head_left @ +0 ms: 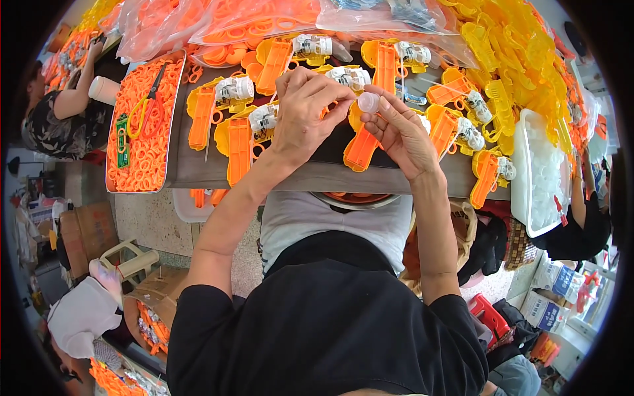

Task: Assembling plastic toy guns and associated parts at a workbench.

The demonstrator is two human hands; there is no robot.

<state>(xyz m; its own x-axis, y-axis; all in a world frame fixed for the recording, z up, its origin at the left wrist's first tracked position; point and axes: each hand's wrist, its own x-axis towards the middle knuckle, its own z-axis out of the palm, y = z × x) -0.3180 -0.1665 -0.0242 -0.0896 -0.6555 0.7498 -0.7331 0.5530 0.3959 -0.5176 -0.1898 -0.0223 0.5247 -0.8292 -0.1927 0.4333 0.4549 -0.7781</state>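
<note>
Over the table's near edge, both of my hands are raised close together. My right hand (404, 135) pinches a small clear plastic cap (368, 102) between thumb and fingers. Just left of it, my left hand (305, 115) has its thumb and forefinger pressed together, and what they hold, if anything, is too small to make out. Around and below the hands lie several half-built toy guns (239, 148) with yellow shells, orange grips and white wired parts. One orange grip (362, 148) lies right under the cap. My left hand hides part of the toys behind it.
At left stands a white tray of orange rings (142, 168), with scissors (150, 105) on top. A white bin of clear caps (545, 165) is at right. Yellow shells (512, 53) and bags of orange parts (244, 23) are piled behind. Other people sit at both sides.
</note>
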